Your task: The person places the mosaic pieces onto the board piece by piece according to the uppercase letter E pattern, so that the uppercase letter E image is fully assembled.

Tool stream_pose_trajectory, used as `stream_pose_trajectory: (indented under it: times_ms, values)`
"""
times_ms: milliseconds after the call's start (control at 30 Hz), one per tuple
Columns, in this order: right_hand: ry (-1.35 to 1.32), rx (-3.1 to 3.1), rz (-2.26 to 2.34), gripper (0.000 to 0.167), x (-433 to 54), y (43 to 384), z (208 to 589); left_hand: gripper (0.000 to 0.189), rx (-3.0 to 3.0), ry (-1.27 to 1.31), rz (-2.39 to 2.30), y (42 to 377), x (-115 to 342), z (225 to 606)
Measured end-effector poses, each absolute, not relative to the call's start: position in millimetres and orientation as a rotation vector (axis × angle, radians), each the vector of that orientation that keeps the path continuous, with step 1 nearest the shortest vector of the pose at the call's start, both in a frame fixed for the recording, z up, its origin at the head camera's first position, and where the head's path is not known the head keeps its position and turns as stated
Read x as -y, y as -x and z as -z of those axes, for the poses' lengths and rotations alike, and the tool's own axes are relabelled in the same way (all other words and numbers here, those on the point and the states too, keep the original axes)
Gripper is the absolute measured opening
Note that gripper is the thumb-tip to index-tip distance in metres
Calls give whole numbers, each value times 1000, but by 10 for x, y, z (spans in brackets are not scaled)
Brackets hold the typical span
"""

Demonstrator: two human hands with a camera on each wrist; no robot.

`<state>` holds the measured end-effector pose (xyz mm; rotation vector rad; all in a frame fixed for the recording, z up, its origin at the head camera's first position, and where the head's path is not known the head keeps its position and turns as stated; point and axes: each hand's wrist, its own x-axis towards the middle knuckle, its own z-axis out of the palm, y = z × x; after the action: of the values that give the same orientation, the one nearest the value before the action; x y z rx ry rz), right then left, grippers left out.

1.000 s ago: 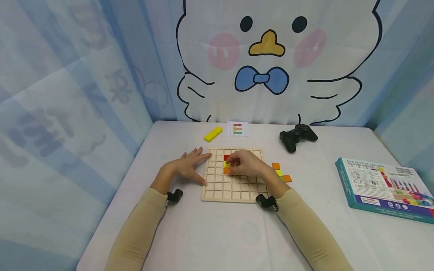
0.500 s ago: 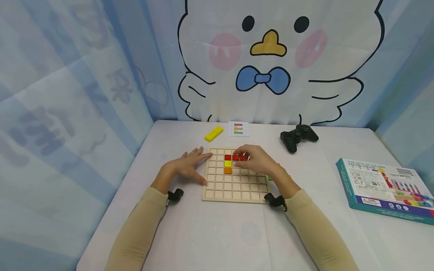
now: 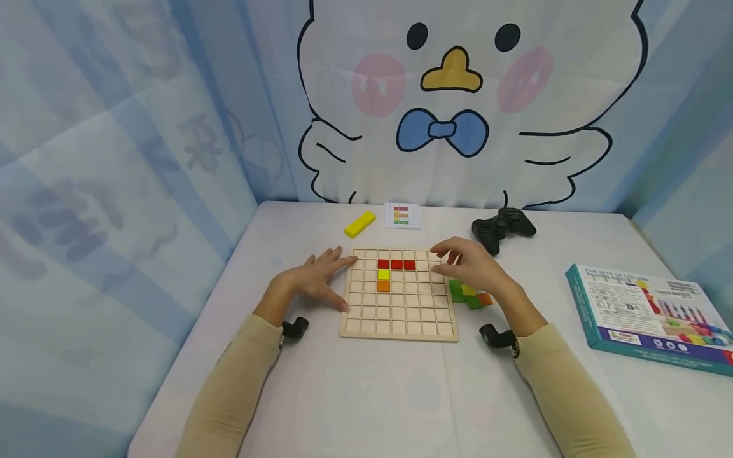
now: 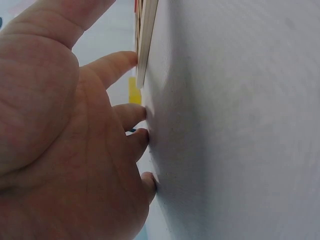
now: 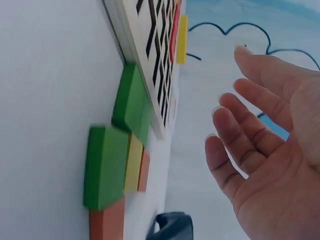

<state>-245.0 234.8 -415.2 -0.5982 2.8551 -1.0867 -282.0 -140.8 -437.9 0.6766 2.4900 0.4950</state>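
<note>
A wooden grid board (image 3: 399, 313) lies on the table. In it sit three red tiles (image 3: 396, 264) in a row, with a yellow tile (image 3: 383, 275) and an orange tile (image 3: 383, 286) below the leftmost. My left hand (image 3: 315, 278) is spread at the board's left edge, index finger and thumb touching it. Over the board's right edge hovers my right hand (image 3: 469, 262), fingers loosely bent with nothing between them. Beneath it lie loose tiles: green tiles (image 5: 105, 167), a yellow tile (image 5: 132, 162) and orange tiles (image 5: 106, 220), partly hidden by the hand in the head view.
Behind the board are a yellow block (image 3: 359, 224) and a small card (image 3: 402, 216) printed with a coloured tile pattern. A black game controller (image 3: 504, 228) rests at the back right. A flat product box (image 3: 653, 318) lies at the far right.
My right hand has moved off the red row to the board's right side, uncovering three red tiles and the green loose tiles. The left hand has stayed in place.
</note>
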Motion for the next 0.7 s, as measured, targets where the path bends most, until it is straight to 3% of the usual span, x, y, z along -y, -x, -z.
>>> stream_pose_trajectory:
  times_ms: [367,700]
  values:
    - [431,-2843,1021,44,-2655,2524,4183,117,-2488,-683,-500,2806,1412,4350]
    - [373,-2775,964,34,-2865,2577,4277,118,-2492,-667,-509,2816,1414,4383]
